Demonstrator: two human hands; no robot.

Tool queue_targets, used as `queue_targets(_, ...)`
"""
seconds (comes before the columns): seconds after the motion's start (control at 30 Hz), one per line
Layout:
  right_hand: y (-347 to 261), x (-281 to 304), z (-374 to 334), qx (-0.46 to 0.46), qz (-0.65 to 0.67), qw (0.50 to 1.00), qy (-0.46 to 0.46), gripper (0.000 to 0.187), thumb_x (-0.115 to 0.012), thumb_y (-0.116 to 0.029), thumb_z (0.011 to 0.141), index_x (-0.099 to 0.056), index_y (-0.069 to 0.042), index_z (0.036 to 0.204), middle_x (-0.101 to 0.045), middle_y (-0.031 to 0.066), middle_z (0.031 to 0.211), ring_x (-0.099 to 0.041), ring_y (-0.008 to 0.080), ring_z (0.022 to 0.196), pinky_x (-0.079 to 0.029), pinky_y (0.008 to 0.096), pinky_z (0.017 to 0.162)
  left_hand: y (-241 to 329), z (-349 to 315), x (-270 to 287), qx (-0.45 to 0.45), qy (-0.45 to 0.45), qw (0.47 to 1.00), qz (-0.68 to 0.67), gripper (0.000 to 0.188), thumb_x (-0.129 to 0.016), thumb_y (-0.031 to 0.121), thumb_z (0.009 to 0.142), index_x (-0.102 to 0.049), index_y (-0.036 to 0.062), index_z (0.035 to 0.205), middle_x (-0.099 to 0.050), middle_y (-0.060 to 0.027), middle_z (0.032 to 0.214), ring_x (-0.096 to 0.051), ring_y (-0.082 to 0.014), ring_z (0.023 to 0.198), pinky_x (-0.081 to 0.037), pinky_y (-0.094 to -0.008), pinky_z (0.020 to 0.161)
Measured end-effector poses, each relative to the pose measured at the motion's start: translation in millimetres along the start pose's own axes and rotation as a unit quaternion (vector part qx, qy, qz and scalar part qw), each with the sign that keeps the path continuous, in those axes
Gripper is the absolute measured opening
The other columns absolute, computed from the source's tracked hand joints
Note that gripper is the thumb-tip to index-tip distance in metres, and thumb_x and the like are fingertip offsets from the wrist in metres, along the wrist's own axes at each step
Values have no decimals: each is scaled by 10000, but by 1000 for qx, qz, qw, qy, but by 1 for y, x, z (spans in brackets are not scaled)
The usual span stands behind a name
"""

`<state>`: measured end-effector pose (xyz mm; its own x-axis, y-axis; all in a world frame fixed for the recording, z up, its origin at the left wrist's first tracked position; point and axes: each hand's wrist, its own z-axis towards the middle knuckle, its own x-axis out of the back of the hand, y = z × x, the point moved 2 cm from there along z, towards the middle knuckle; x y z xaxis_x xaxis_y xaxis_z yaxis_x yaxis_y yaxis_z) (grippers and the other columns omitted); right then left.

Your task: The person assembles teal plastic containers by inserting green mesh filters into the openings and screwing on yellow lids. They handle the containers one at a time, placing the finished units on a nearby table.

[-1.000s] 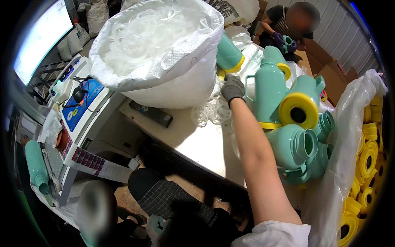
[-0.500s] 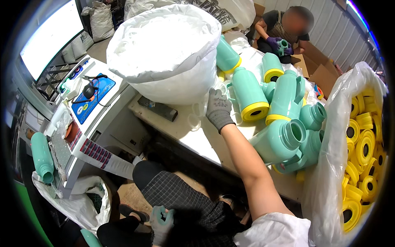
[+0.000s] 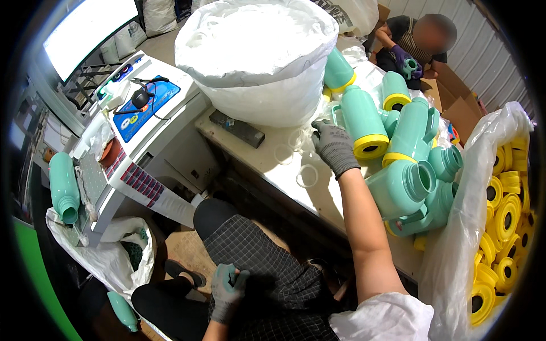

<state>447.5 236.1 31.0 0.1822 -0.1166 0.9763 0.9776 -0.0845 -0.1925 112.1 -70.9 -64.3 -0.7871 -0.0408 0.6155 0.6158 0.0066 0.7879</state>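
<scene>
Head: R hand (image 3: 336, 145) nr clear rings (image 3: 297, 139), L hand (image 3: 226, 288) nr lap (image 3: 256, 241).

No wording is being shown legibly; print is appearing on several surfaces. Dark, bold characters are running across the rear sack (image 3: 348, 10), where the upper edge of the view is cutting them off. The blue pad (image 3: 138, 109) is bearing two round emblems, one whitish and one yellow, beside pale lettering too small to read. The label strip (image 3: 145, 186) is carrying repeated dark red and purple panels, their print remaining indistinct. The right hand (image 3: 335, 146) is displaying faint marks on the back of its glove. The screen (image 3: 94, 31) is glaring white, leaving any text unreadable.
</scene>
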Motion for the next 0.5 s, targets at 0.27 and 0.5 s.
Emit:
queue_targets(0.27, -19, -21, -87, 110, 41, 981, 152, 277, -727, -338, 917, -704, -122, 1088, -693, 107, 1009, -702, 313, 834, -553, 443, 755, 0, -2, 3, -26, 24, 999, -41, 268, -786, 218, 901, -564, 69, 879, -521, -102, 810, -538, -315, 742, -441, -428, 664)
queue_targets(0.5, 5, -68, -114, 123, 81, 972, 184, 255, -693, -244, 854, -685, -105, 1068, -660, 147, 1084, -649, 343, 982, -524, 472, 842, -1, -5, 0, -29, 3, 994, -101, 260, -768, 233, 923, -583, 49, 917, -506, -110, 794, -535, -314, 735, -440, -418, 674)
